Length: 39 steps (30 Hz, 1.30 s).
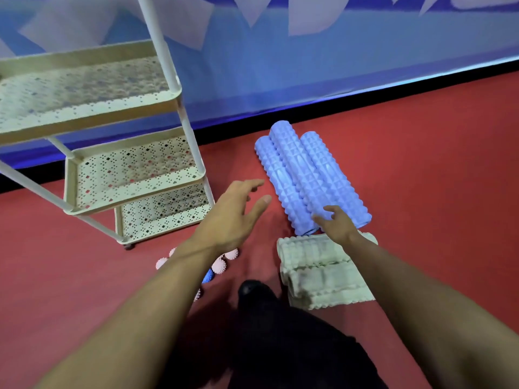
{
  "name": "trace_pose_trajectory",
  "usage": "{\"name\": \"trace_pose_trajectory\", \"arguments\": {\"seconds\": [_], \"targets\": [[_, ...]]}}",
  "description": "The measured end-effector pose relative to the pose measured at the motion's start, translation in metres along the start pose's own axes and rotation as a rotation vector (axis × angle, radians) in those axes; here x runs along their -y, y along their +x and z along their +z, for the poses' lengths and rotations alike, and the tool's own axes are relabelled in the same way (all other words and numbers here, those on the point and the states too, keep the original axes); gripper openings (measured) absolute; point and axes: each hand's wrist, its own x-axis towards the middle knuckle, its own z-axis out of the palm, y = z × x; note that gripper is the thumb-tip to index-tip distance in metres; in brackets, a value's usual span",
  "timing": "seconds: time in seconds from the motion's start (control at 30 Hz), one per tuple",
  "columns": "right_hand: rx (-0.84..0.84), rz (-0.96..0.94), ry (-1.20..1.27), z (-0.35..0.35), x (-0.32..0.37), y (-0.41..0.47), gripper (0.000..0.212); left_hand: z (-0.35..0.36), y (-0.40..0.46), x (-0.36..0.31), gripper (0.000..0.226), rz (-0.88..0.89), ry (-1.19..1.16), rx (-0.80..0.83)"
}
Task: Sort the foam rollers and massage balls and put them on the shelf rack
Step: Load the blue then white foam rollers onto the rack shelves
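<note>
Three light blue ridged foam rollers (306,175) lie side by side on the red floor, right of a cream three-tier shelf rack (174,175). Cream foam rollers (323,273) lie just in front of them. My right hand (337,223) hovers over the near ends of the blue rollers, fingers spread and holding nothing. My left hand (238,214) is stretched out open between the rack and the rollers. Pink spiky massage balls (219,265) and a blue one (208,276) sit on the floor, partly hidden under my left forearm.
A blue wall with a black baseboard (365,105) runs behind the rack and rollers. The rack's perforated trays hold nothing. A dark-clothed leg or foot (261,301) is below, near the cream rollers. Red floor stretches to the right.
</note>
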Motion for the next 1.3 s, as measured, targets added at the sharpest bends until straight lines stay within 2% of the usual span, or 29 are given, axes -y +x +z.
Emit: {"name": "trace_pose_trajectory", "arguments": {"seconds": [0.1,0.33,0.4,0.5,0.57,0.6,0.7,0.77,0.8,0.87,0.97,1.1,1.17,1.3], "targets": [[-0.020,0.065,0.151,0.008,-0.012,0.031,0.059,-0.002,0.008,0.013,0.051,-0.014,0.078,0.026],[-0.003,0.239,0.559,0.028,-0.037,0.082,0.072,-0.011,0.022,0.030,0.048,-0.108,0.057,-0.005],[-0.014,0.285,0.673,0.033,-0.039,0.083,0.061,-0.010,0.023,0.031,0.049,-0.128,0.060,-0.001],[-0.190,0.323,0.757,0.037,-0.047,0.088,0.043,-0.008,0.023,0.030,0.049,-0.147,0.054,0.009],[-0.250,0.319,0.780,0.036,-0.044,0.084,0.030,-0.006,0.021,0.028,0.050,-0.159,0.022,0.021],[-0.265,0.324,0.819,0.035,-0.043,0.086,0.035,-0.005,0.019,0.027,0.050,-0.162,0.014,0.027],[-0.245,0.330,0.897,0.035,-0.044,0.089,0.073,-0.002,0.018,0.025,0.050,-0.157,0.018,0.040],[-0.213,0.338,0.864,0.035,-0.043,0.087,0.081,-0.002,0.018,0.025,0.050,-0.158,0.022,0.048],[-0.203,0.345,0.822,0.036,-0.042,0.086,0.094,-0.001,0.018,0.025,0.049,-0.167,0.019,0.051],[-0.242,0.322,0.594,0.036,-0.041,0.086,0.108,-0.001,0.017,0.027,0.049,-0.187,0.001,0.057],[-0.262,0.331,0.205,0.036,-0.034,0.091,0.099,0.000,0.019,0.030,0.048,-0.202,-0.012,0.058],[-0.285,0.219,0.120,0.042,-0.033,0.103,0.089,0.002,0.024,0.036,0.049,-0.228,-0.024,0.062],[-0.303,0.225,0.050,0.046,-0.036,0.109,0.093,0.004,0.026,0.040,0.050,-0.237,-0.036,0.064],[-0.312,0.333,-0.171,0.049,-0.034,0.118,0.115,0.008,0.030,0.044,0.053,-0.240,-0.014,0.059]]}}
